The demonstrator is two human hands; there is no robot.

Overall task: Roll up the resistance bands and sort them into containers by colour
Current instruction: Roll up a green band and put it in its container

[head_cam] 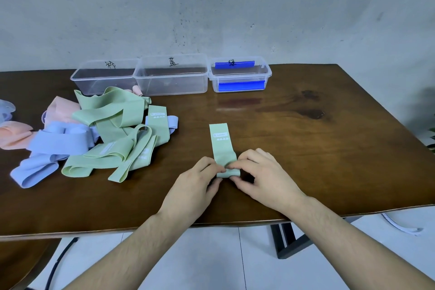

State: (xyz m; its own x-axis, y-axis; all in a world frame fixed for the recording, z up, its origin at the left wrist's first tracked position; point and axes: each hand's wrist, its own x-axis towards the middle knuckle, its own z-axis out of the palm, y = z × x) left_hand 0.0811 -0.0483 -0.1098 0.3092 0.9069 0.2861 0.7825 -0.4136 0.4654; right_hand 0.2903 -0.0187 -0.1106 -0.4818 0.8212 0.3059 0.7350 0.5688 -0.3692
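Rolling is under way: the left hand (pixel 200 181) and right hand (pixel 261 176) both pinch the near end of a green band (pixel 222 146) lying flat on the counter (pixel 306 148), its first turns curled. Next, I judge, keep the roll tight toward 12 o'clock. Three clear tubs (pixel 170 77) at 12 o'clock appear empty; the loose bands (pixel 106 129) lie at 9 o'clock.

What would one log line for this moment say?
stage: rolling | left hand and right hand: pinching near end of green band | three tubs: empty | pile: unsorted
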